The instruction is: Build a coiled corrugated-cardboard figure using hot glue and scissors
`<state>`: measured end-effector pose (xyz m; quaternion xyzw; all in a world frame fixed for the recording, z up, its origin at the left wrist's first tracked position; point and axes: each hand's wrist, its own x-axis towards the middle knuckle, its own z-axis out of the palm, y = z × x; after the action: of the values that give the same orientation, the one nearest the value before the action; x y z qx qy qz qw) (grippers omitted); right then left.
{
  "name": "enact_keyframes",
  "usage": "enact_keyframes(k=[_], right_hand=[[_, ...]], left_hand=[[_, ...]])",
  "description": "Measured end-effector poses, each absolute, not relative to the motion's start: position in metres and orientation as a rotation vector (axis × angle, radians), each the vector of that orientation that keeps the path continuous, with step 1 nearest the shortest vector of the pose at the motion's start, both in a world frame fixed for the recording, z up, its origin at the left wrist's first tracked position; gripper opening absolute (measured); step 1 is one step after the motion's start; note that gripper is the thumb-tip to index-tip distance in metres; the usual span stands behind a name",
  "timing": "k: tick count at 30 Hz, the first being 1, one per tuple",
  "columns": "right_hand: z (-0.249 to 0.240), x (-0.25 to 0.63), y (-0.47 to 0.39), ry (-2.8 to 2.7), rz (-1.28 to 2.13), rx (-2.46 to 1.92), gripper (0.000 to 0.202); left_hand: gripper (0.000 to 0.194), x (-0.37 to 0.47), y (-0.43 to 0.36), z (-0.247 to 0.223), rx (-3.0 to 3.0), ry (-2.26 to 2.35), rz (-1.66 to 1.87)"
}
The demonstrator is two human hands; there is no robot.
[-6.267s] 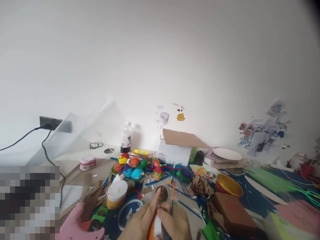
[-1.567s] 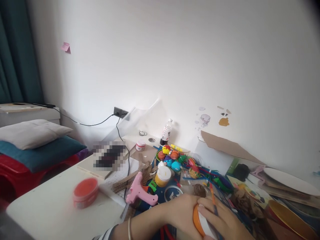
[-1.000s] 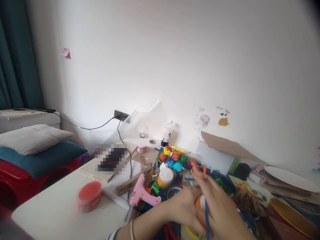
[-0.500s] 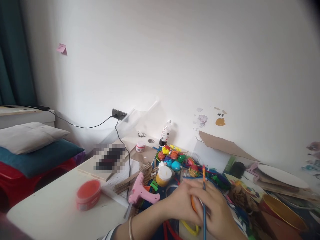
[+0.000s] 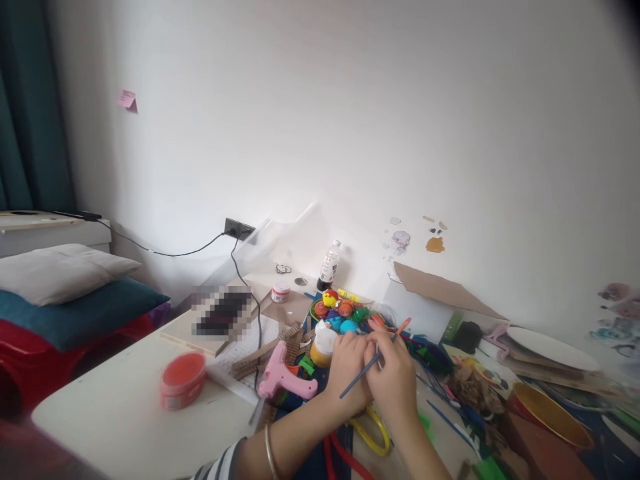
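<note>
My right hand (image 5: 394, 373) grips a paintbrush (image 5: 361, 375), whose blue handle slants down to the left across my left hand; its orange tip points up to the right. Pressed against it, my left hand (image 5: 347, 373) is closed, and whatever it holds is hidden by the fingers. Just beyond the hands stands a jar (image 5: 323, 345) of yellow paint with a white top. To their left lies a pink glue gun (image 5: 285, 377). A yellow loop (image 5: 376, 437) and a red strip (image 5: 350, 460) lie below the wrists.
Several colourful textured balls (image 5: 345, 310) are piled behind the jar, near a dark-liquid bottle (image 5: 329, 265). Corrugated cardboard strips (image 5: 260, 357) and a red tub (image 5: 183, 381) are at left. A gold-lined bowl (image 5: 553, 417), crumpled brown paper (image 5: 475, 387) and a white plate (image 5: 553, 348) crowd the right.
Both hands have shifted up and slightly left. The paintbrush has turned from upright to a diagonal slant. An orange thing seen between the hands earlier is now hidden.
</note>
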<state>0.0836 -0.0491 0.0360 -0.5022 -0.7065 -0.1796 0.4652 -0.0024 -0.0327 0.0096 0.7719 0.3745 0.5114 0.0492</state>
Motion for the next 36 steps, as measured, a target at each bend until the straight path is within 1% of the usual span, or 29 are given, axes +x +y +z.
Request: enact_keyframes(k=[3, 4, 7, 9, 10, 13, 15, 17, 24, 29, 36], right_hand=[[0.040, 0.098, -0.055, -1.739, -0.361, -1.168, 0.015], [0.042, 0.107, -0.058, -1.736, -0.338, -1.148, 0.017], [0.047, 0.138, -0.068, -1.634, -0.289, -1.095, 0.019], [0.041, 0.160, -0.070, -1.587, -0.240, -1.093, 0.020], [0.034, 0.169, -0.068, -1.587, -0.235, -1.102, 0.020], [0.007, 0.189, -0.058, -1.653, -0.362, -1.083, 0.018], [-0.012, 0.195, -0.050, -1.731, -0.449, -1.063, 0.017], [-0.024, 0.198, -0.045, -1.804, -0.459, -1.076, 0.015], [-0.031, 0.196, -0.046, -1.962, -0.443, -1.095, 0.009], [-0.033, 0.191, -0.049, -1.990, -0.509, -1.110, 0.011], [-0.027, 0.180, -0.054, -1.973, -0.538, -1.077, 0.012]], left_hand=[[0.015, -0.007, -0.032, 0.016, 2.361, 1.199, 1.544], [0.020, -0.012, -0.029, 0.021, 2.352, 1.236, 1.540], [0.049, -0.037, -0.008, 0.033, 2.253, 1.429, 1.519], [0.059, -0.059, 0.013, 0.038, 2.118, 1.630, 1.496], [0.059, -0.070, 0.024, 0.037, 2.054, 1.727, 1.465], [0.050, -0.098, 0.052, 0.029, 1.904, 1.952, 1.329], [0.036, -0.109, 0.065, 0.021, 1.814, 2.065, 1.254], [0.031, -0.114, 0.074, 0.014, 1.770, 2.123, 1.199], [0.032, -0.117, 0.095, -0.004, 1.795, 2.146, 1.012], [0.032, -0.119, 0.088, -0.013, 1.866, 2.111, 0.905], [0.031, -0.126, 0.057, 0.006, 2.040, 1.974, 0.930]])
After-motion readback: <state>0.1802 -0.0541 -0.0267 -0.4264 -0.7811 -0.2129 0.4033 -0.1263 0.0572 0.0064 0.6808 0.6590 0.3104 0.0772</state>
